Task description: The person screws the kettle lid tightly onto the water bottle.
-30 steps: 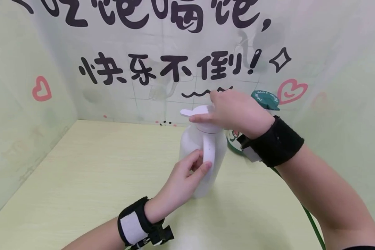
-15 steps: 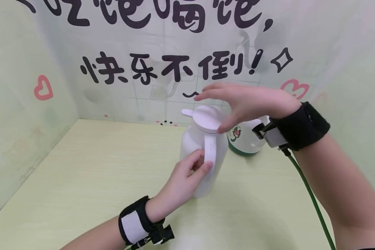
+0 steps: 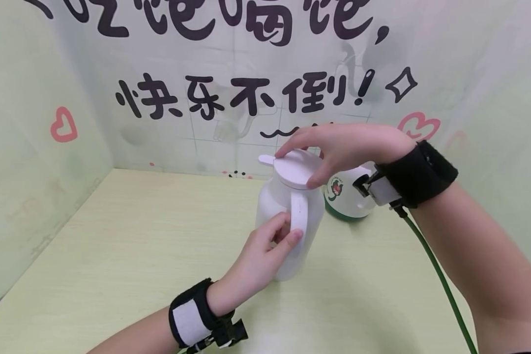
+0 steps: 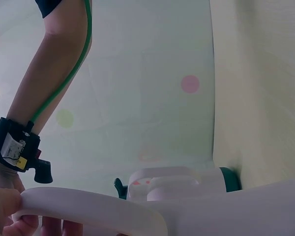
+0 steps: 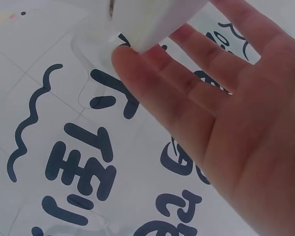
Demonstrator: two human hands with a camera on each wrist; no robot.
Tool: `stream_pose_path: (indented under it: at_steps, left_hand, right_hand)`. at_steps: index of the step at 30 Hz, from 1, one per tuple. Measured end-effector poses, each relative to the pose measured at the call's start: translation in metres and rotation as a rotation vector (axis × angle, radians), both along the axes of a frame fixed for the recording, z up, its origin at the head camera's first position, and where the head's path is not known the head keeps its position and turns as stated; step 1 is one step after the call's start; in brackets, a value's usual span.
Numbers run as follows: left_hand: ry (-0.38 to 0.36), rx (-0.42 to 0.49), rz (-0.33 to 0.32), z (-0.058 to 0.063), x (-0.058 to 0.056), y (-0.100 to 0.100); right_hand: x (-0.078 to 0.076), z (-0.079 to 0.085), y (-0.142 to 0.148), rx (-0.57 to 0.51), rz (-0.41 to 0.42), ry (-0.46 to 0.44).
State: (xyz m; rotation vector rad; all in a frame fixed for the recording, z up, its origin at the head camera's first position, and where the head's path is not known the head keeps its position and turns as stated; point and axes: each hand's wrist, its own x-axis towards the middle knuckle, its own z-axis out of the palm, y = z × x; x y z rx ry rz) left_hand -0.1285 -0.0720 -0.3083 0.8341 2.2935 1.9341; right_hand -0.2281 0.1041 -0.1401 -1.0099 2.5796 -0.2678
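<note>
A white jug (image 3: 270, 204) with a round lid and a small tab at its far left stands upright on the table. My left hand (image 3: 258, 255) grips its handle (image 3: 298, 211) from the near side, fingers curled round it and thumb across. Over the top is my right hand (image 3: 347, 147), with fingertips at the far edge of the lid (image 3: 297, 169) and the thumb at the near right edge. In the right wrist view, the fingers meet the white lid (image 5: 152, 22) at its underside rim. The handle (image 4: 88, 206) fills the bottom of the left wrist view.
Behind and to the right stands a second white container (image 3: 347, 196) with a green base and a printed badge, partly hidden by my right hand and wrist. A printed curtain (image 3: 230, 147) backs the pale wooden table (image 3: 159, 236). A green cable (image 3: 442, 285) trails from my right wrist.
My right hand came off the lid, lifted and moved right with fingers spread, then lowered so its fingers and thumb rest round the lid again. The left hand and jug stay in place.
</note>
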Motion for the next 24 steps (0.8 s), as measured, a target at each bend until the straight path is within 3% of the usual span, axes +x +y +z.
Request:
stream_pose_path:
  at_steps: [18, 24]
  left_hand:
    - [-0.016, 0.002, -0.001, 0.001, 0.001, 0.000]
    - [-0.021, 0.007, 0.005, 0.002, 0.001, 0.001]
  right_hand:
    - [0.008, -0.004, -0.013, 0.041, -0.083, 0.190]
    - [0.012, -0.005, -0.020, 0.079, -0.166, 0.231]
